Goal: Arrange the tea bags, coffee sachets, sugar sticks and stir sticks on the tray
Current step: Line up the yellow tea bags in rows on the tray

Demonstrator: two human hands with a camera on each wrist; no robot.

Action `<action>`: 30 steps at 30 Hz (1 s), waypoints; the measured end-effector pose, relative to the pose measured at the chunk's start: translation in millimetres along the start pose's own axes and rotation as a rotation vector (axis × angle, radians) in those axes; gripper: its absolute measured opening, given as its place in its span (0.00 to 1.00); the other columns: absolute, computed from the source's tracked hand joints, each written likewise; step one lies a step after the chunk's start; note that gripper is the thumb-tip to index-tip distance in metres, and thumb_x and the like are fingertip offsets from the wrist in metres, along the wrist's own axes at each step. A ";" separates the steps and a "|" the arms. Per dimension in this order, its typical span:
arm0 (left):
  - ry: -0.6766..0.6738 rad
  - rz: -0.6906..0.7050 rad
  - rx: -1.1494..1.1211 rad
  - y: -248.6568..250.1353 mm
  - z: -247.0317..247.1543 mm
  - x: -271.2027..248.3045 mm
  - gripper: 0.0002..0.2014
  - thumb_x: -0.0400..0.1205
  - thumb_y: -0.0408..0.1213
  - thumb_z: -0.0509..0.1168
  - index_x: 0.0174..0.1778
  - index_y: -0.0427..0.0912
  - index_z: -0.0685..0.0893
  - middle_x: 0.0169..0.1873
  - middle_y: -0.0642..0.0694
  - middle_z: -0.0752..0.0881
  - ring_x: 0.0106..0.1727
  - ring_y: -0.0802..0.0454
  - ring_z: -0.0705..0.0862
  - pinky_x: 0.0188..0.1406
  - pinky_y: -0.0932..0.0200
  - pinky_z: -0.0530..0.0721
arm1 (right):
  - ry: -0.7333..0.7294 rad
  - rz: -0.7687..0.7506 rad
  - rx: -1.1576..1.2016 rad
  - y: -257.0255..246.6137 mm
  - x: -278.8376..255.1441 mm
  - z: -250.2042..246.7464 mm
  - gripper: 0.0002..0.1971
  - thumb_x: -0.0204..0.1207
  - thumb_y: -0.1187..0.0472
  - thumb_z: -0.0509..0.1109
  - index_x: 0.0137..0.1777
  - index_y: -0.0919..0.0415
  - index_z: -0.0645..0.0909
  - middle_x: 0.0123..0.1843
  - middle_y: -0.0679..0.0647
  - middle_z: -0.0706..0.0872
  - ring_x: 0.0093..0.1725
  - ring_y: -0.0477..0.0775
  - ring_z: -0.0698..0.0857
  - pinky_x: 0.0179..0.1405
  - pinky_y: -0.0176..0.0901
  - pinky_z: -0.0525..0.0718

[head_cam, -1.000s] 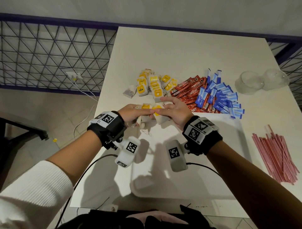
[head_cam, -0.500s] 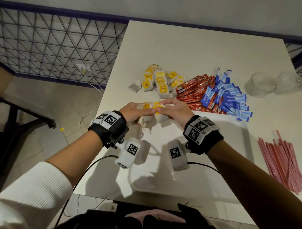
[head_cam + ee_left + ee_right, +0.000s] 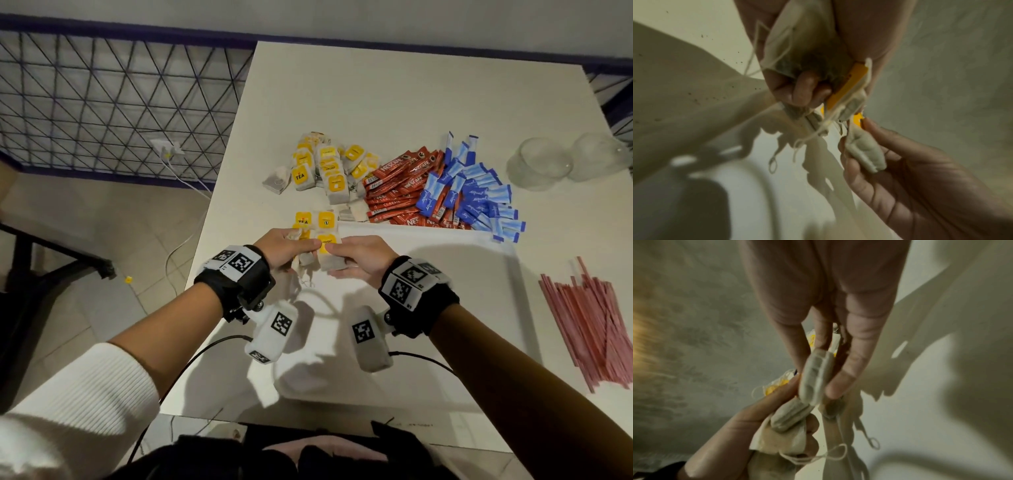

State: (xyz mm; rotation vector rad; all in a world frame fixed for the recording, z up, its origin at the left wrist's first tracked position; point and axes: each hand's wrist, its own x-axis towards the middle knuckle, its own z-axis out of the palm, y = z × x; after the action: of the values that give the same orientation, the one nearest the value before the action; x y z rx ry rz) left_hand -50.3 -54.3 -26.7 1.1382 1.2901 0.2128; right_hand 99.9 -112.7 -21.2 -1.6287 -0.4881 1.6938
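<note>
Both hands meet above the far left corner of the white tray [image 3: 445, 274]. My left hand [image 3: 301, 246] grips a bundle of tea bags [image 3: 317, 224] with yellow tags, strings dangling below. My right hand [image 3: 337, 253] pinches one tea bag [image 3: 816, 378] of that bundle between thumb and fingers. In the left wrist view the left fingers [image 3: 803, 91] curl round the bags [image 3: 807, 48]. The loose tea bag pile [image 3: 325, 168], red coffee sachets [image 3: 394, 192] and blue sugar sticks [image 3: 476, 195] lie on the table beyond the tray. Pink stir sticks [image 3: 589, 318] lie at the right.
Two clear glass bowls [image 3: 537, 164] stand at the table's far right. The table's left edge [image 3: 205, 246] drops to a tiled floor with a cable and a wire fence. Wrist camera cables trail over the tray's near side.
Both hands stay together on the tea bags and have drawn slightly nearer. The held bags now fan out beyond the fingers with their yellow tags showing.
</note>
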 end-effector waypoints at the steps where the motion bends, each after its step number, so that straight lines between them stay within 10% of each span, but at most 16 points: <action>1: -0.007 0.002 0.008 0.2 -0.4 1.5 0.07 0.77 0.39 0.71 0.34 0.43 0.82 0.33 0.38 0.80 0.32 0.46 0.73 0.27 0.60 0.69 | 0.018 -0.003 -0.009 0.0 1.9 0.7 0.17 0.73 0.68 0.72 0.60 0.77 0.79 0.51 0.65 0.84 0.46 0.57 0.85 0.47 0.46 0.87; 5: 0.019 0.026 0.097 6.9 -8.6 7.1 0.10 0.78 0.42 0.70 0.32 0.46 0.82 0.25 0.47 0.80 0.28 0.49 0.72 0.19 0.67 0.70 | 0.134 -0.025 -0.152 -5.1 11.5 2.2 0.07 0.74 0.66 0.72 0.36 0.66 0.80 0.25 0.51 0.80 0.25 0.44 0.78 0.27 0.30 0.77; 8: 0.068 0.033 0.115 13.7 -22.0 13.2 0.07 0.78 0.42 0.69 0.42 0.43 0.83 0.26 0.49 0.80 0.27 0.53 0.71 0.16 0.70 0.69 | 0.210 -0.010 -0.336 -7.7 24.2 2.5 0.13 0.73 0.56 0.73 0.29 0.56 0.76 0.26 0.50 0.74 0.26 0.47 0.71 0.28 0.33 0.68; 11: 0.117 0.028 0.164 16.2 -35.8 21.1 0.20 0.78 0.43 0.70 0.62 0.39 0.80 0.31 0.46 0.77 0.26 0.53 0.70 0.13 0.73 0.70 | 0.259 0.003 -0.342 -12.4 33.5 6.2 0.10 0.72 0.53 0.74 0.40 0.58 0.79 0.29 0.48 0.73 0.27 0.45 0.71 0.27 0.33 0.67; 15: 0.110 -0.017 0.251 17.6 -45.7 28.8 0.07 0.77 0.38 0.70 0.41 0.45 0.77 0.27 0.44 0.73 0.27 0.50 0.68 0.15 0.67 0.68 | 0.279 -0.056 -0.437 -14.6 39.7 11.6 0.12 0.74 0.54 0.72 0.36 0.62 0.79 0.29 0.51 0.75 0.30 0.47 0.72 0.29 0.33 0.69; 19: 0.048 -0.080 0.319 12.4 -48.8 34.8 0.16 0.74 0.40 0.74 0.51 0.45 0.75 0.30 0.43 0.75 0.28 0.47 0.70 0.26 0.60 0.69 | 0.377 -0.220 -0.568 -10.0 42.2 18.0 0.18 0.73 0.58 0.73 0.59 0.69 0.82 0.50 0.62 0.85 0.53 0.59 0.81 0.54 0.43 0.75; 23: 0.020 -0.086 0.430 12.1 -48.4 35.6 0.23 0.73 0.45 0.74 0.60 0.43 0.75 0.34 0.42 0.81 0.29 0.48 0.75 0.31 0.59 0.75 | 0.393 -0.221 -0.658 -6.7 49.5 16.4 0.18 0.73 0.57 0.72 0.59 0.67 0.81 0.29 0.47 0.72 0.45 0.52 0.74 0.48 0.38 0.72; 26: 0.051 -0.076 0.504 11.5 -48.8 38.0 0.32 0.72 0.49 0.74 0.70 0.41 0.74 0.60 0.37 0.83 0.52 0.40 0.84 0.49 0.55 0.81 | 0.369 -0.186 -0.649 -7.7 53.2 17.0 0.19 0.72 0.57 0.73 0.61 0.65 0.81 0.36 0.51 0.78 0.47 0.55 0.80 0.60 0.51 0.80; 30: 0.083 -0.040 0.543 12.5 -46.1 39.1 0.29 0.72 0.50 0.73 0.67 0.41 0.79 0.63 0.38 0.82 0.63 0.39 0.80 0.57 0.54 0.79 | 0.360 -0.220 -0.602 -9.0 54.6 18.1 0.17 0.70 0.62 0.76 0.58 0.66 0.82 0.35 0.51 0.78 0.48 0.60 0.83 0.58 0.57 0.83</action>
State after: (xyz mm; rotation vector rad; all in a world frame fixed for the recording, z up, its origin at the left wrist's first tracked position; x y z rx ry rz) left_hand -69.7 3.6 -35.7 1.5705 1.4897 -0.1334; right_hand 87.9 -63.8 -50.4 -2.1497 -1.0169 1.1072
